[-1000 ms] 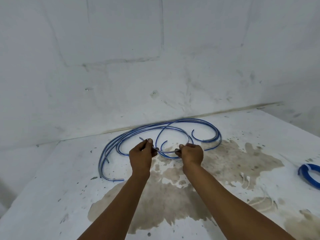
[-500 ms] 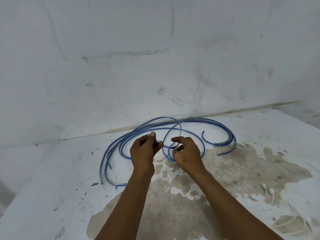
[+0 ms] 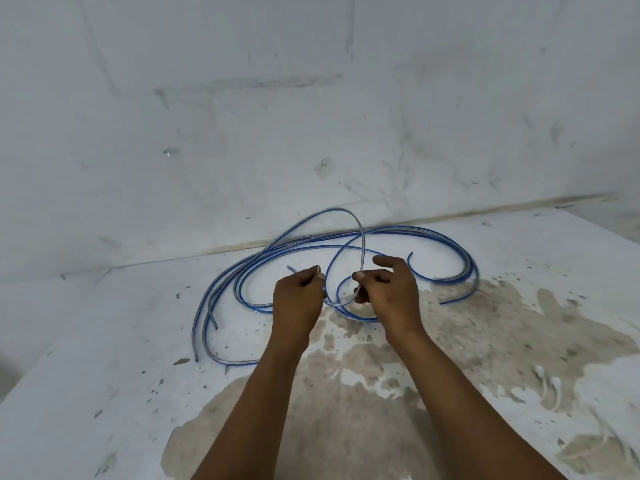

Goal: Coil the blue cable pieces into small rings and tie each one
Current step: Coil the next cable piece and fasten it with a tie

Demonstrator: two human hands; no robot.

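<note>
Blue cable pieces (image 3: pixel 398 233) sprawl by the floor's far edge, my left hand (image 3: pixel 298 299) and right hand (image 3: pixel 388 292) both pinching one springy piece's (image 3: pixel 358 230) first loop, which I reckon could pop open if either pinch slackens.

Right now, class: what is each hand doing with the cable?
Left hand: closed, pinching the blue cable piece near one end.
Right hand: thumb and a finger pinching the same piece where it loops; index finger extended.

Both your forearms reach forward, hands close together. Your left hand (image 3: pixel 298 299) is fisted, pinching; your right hand (image 3: pixel 389 296) pinches, index finger extended.
</note>
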